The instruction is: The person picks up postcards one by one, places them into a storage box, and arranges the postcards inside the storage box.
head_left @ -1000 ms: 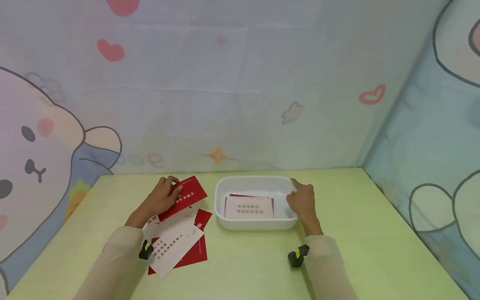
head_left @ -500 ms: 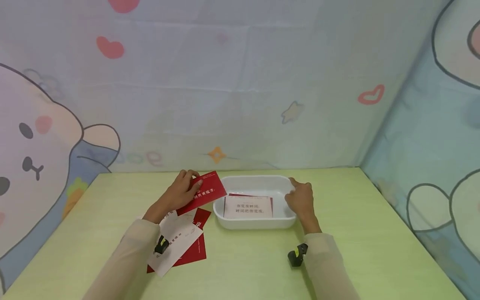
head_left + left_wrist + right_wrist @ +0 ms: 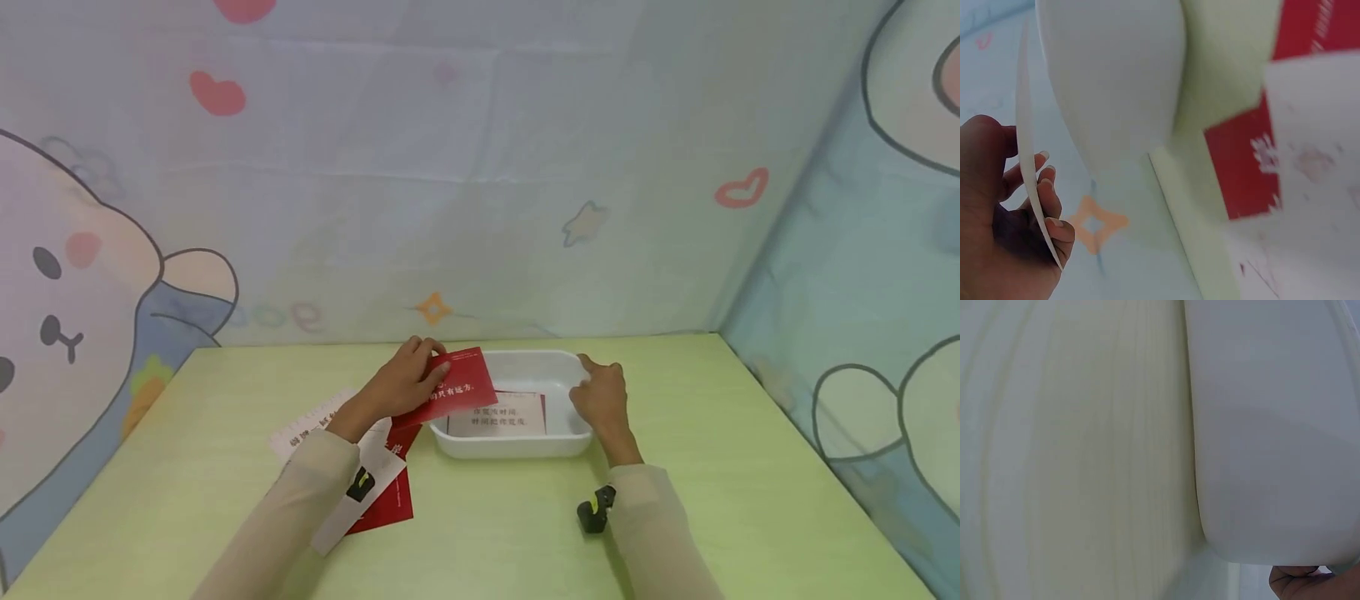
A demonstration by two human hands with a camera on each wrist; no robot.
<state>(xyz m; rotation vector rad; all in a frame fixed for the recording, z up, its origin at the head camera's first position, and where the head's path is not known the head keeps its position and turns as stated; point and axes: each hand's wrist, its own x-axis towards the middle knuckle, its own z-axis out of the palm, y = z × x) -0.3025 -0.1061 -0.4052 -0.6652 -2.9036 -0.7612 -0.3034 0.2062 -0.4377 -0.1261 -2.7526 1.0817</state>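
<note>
My left hand (image 3: 405, 379) pinches a red card (image 3: 459, 385) with white printed characters, thumb in front and fingers behind. The card's right part hangs over the left side of a white plastic basin (image 3: 510, 448). In the left wrist view the same card (image 3: 1030, 169) appears edge-on between thumb and fingers. Inside the basin a pale printed card (image 3: 501, 421) lies on red ones. At the basin's right end my right hand (image 3: 603, 404) grips the rim; in the right wrist view only part of that hand (image 3: 1310, 584) shows beyond the basin wall (image 3: 1272, 437).
Several red and white cards lie overlapped left of the basin, among them a white card (image 3: 330, 533) and a red card (image 3: 390, 504), partly hidden by my left sleeve. Everything stands on a pale green table (image 3: 510, 533), with a patterned cloth (image 3: 480, 167) hanging behind it.
The left hand has carried the red card rightward from above the loose cards to over the basin's left side. The right hand and basin stay almost where they were.
</note>
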